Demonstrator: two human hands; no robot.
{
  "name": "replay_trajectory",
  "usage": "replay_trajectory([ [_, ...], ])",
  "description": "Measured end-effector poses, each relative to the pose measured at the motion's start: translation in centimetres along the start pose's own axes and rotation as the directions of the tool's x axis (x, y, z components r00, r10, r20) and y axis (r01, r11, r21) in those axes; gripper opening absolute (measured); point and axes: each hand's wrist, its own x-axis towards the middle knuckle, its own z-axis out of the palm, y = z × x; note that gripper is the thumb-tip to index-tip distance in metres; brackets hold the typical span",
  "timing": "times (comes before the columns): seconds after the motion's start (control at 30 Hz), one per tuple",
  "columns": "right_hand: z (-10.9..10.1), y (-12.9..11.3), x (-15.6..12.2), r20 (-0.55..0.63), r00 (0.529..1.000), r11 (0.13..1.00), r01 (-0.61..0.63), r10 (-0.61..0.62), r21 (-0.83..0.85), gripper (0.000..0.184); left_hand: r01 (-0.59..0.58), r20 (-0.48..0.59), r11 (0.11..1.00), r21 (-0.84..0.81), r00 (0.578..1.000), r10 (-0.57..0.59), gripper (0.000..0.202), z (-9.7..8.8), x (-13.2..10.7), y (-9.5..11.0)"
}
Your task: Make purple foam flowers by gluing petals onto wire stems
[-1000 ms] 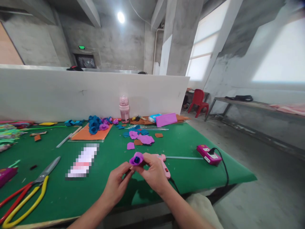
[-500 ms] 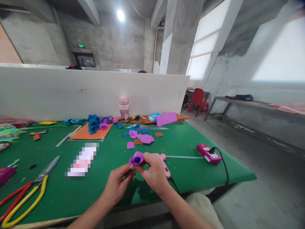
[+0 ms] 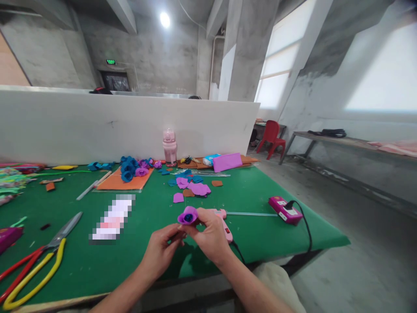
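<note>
A small paper flower (image 3: 188,216), purple outside with a dark blue centre, is held up over the near edge of the table. My right hand (image 3: 210,234) pinches its right side between thumb and fingers. Just below the flower, my left hand (image 3: 164,245) has its fingertips closed at its base; the exact part between them is hidden. Behind my right hand lies a pink glue gun (image 3: 227,228), partly covered, with a clear glue stick (image 3: 250,214) out of its back. Purple petals (image 3: 199,189) and blue petals (image 3: 186,174) lie loose beyond the flower.
Scissors (image 3: 58,241) with red and yellow handles lie at left. Finished blue flowers (image 3: 128,168) rest on orange paper (image 3: 114,184). A pink bottle (image 3: 170,148) stands against the white partition (image 3: 130,126). A purple power socket (image 3: 285,211) with a black cable sits at right.
The flower has tilted and turned slightly in my fingers, its outer purple petal now standing a little higher. Both hands stay in nearly the same place.
</note>
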Motion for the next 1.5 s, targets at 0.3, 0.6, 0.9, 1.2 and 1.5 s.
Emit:
replay_trajectory([
  [0.3,0.0,0.0,0.0,0.002,1.000,0.999,-0.019,0.018,0.046,0.010,0.033,0.006,0.999,-0.016,0.999,-0.033,0.014,0.0,-0.1,0.0],
  [0.6,0.6,-0.1,-0.2,0.019,0.995,0.980,-0.103,0.101,0.168,0.011,-0.008,-0.009,1.000,-0.010,1.000,0.008,0.014,-0.1,0.1,0.1],
  [0.9,1.2,0.1,-0.2,0.110,0.967,0.882,-0.254,0.229,0.396,0.013,0.014,0.071,0.997,0.071,0.997,-0.019,0.019,-0.4,0.2,0.0],
  [1.2,0.3,0.6,-0.2,0.074,0.995,0.997,-0.056,0.059,-0.044,0.007,-0.074,-0.153,0.962,0.263,0.981,0.118,0.017,-4.0,0.9,1.8],
  [1.5,0.9,0.3,-0.7,0.120,0.991,0.981,0.084,-0.063,-0.174,0.009,-0.341,-0.050,0.832,0.437,0.915,0.401,0.014,-5.4,0.5,4.8],
])
